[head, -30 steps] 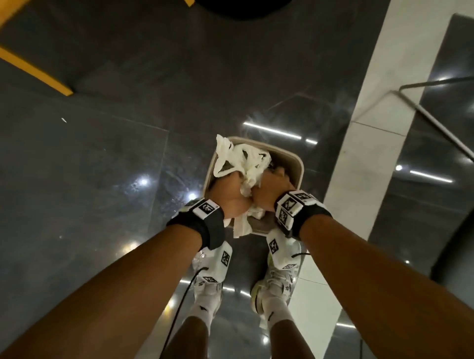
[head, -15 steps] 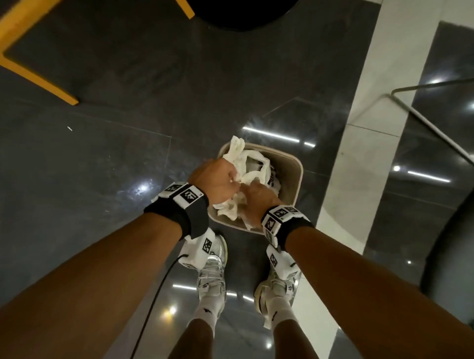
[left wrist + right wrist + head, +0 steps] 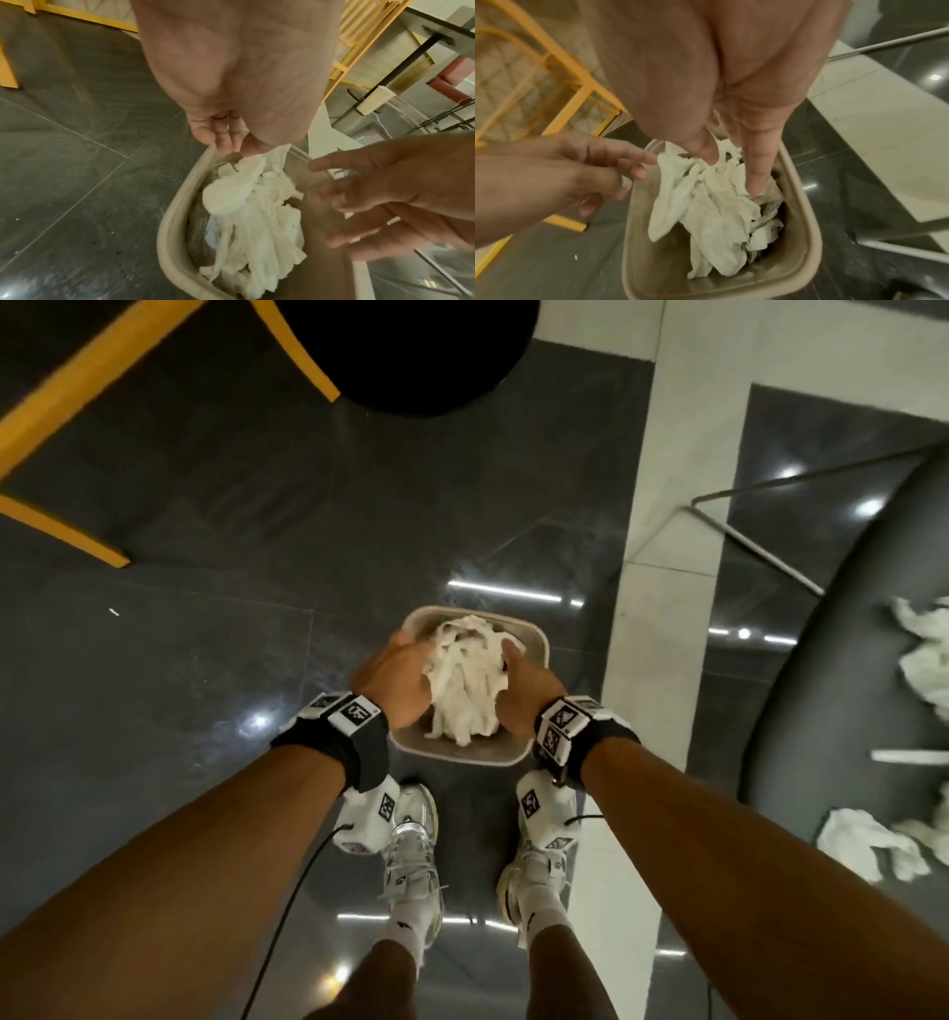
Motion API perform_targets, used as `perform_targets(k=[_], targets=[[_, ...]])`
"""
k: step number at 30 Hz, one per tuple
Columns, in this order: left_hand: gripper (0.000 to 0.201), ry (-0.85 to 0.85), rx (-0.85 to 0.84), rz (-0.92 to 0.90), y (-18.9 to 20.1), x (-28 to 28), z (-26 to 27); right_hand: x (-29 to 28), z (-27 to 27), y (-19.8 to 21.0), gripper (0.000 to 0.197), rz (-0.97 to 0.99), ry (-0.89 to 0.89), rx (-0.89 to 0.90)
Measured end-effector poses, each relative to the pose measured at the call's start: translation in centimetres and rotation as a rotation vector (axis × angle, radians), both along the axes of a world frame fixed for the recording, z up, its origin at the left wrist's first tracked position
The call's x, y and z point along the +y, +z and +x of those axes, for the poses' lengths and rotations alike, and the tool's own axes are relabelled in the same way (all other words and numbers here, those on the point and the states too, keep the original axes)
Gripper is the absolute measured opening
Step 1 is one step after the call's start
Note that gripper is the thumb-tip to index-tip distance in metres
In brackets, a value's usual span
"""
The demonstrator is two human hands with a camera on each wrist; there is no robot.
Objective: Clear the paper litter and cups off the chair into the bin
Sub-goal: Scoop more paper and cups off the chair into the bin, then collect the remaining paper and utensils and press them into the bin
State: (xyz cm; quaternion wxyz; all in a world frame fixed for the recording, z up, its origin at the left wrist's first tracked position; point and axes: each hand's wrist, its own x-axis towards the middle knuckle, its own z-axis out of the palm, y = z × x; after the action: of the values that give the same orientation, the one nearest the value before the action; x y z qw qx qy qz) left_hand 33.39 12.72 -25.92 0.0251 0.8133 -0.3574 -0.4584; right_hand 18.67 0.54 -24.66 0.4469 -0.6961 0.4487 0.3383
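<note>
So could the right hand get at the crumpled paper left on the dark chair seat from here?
Probably yes: the right hand is open over the bin, the crumpled paper lies uncovered on the chair to its right, with nothing between.

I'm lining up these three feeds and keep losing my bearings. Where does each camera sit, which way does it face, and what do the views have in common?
Head: worn on the head, facing down at the floor; shows both forearms, left hand, right hand and shoes over the bin, with paper between them.
Left wrist: looks along the left palm into the bin; the right hand's fingers enter from the right.
Right wrist: looks along the right palm into the bin; the left hand enters from the left.
Shared: all three show the paper and the bin.
</note>
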Motion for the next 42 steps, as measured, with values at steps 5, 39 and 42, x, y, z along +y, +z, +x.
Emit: perform_targets(k=[5,39,42], targets=[[0.043,0.030,-0.032,-0.066,6.5,-4.0,-0.6,-0.8,-2.2,6.1,0.045,-0.052,-0.151,-0.027],[0.055,-0.418,0.260,-0.427,19.2,-23.3,-37.4,-12.7,-40.8,19.7,0.027,-0.362,-0.283,-0.300],[0.067,-0.448,0.402,-0.334,19.4,-21.8,-38.1,-12.9,-39.7,20.3,0.028,-0.299,-0.416,-0.392]])
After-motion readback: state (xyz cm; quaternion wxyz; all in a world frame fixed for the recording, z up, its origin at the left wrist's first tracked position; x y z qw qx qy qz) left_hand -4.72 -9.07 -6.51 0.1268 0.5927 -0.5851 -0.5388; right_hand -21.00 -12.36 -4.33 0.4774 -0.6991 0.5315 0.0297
